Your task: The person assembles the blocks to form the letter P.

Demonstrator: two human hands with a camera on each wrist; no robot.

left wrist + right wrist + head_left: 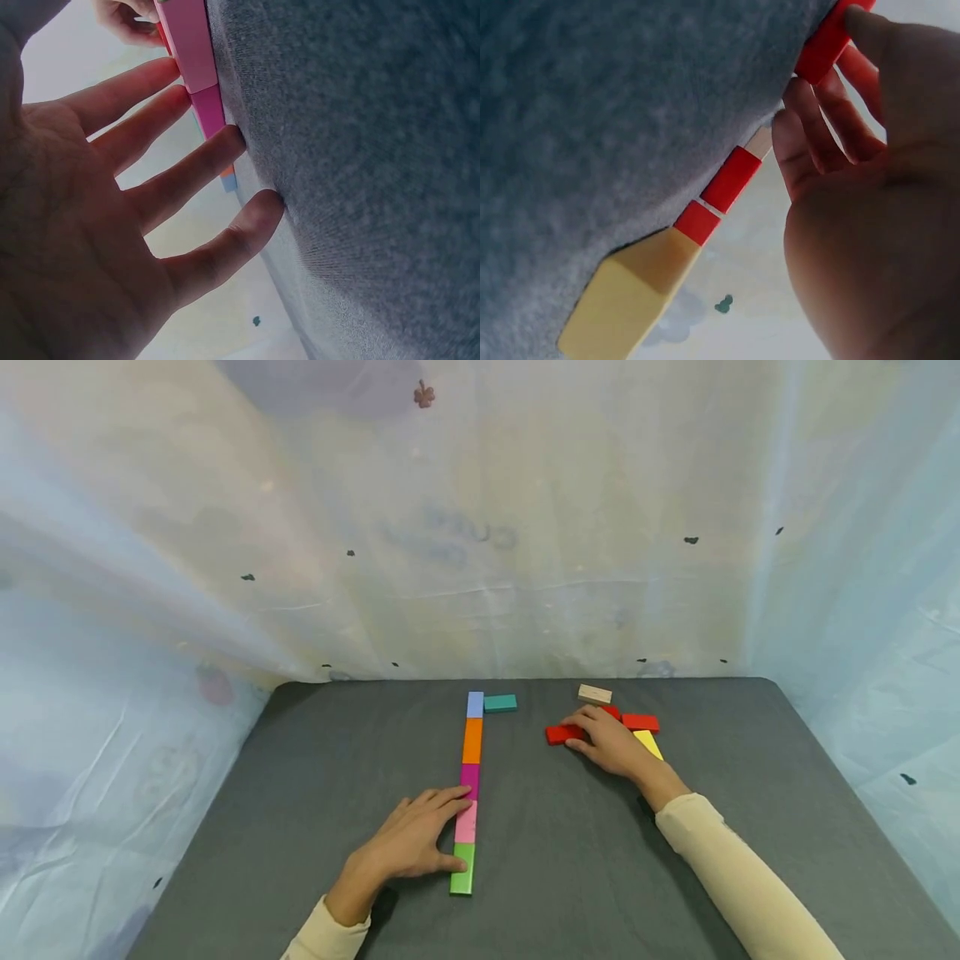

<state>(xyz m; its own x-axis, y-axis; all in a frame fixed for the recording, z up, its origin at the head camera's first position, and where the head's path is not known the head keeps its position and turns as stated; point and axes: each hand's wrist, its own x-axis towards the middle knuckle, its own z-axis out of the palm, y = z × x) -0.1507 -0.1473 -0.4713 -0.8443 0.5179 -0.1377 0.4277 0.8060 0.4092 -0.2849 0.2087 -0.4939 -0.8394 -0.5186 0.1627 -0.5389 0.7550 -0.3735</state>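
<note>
A straight row of flat blocks runs away from me in the head view: green (462,881), pink (465,827), magenta (470,773), orange (472,741) and light blue (476,704). My left hand (411,837) rests against the row's left side, thumb on the green block, fingers extended to the pink and magenta ones. Its lower fingers touch the cloth in the left wrist view. To the right, my right hand (613,745) pinches a red block (558,735) between thumb and fingers. The right wrist view shows this red block (823,52) partly covered by the thumb.
A teal block (500,703) sits crosswise beside the light blue one. Around my right hand lie another red block (641,723), a partly hidden red block (612,712), a yellow block (648,743) and a plain wooden block (595,694). A curtain (525,568) hangs behind the grey-covered table (315,760).
</note>
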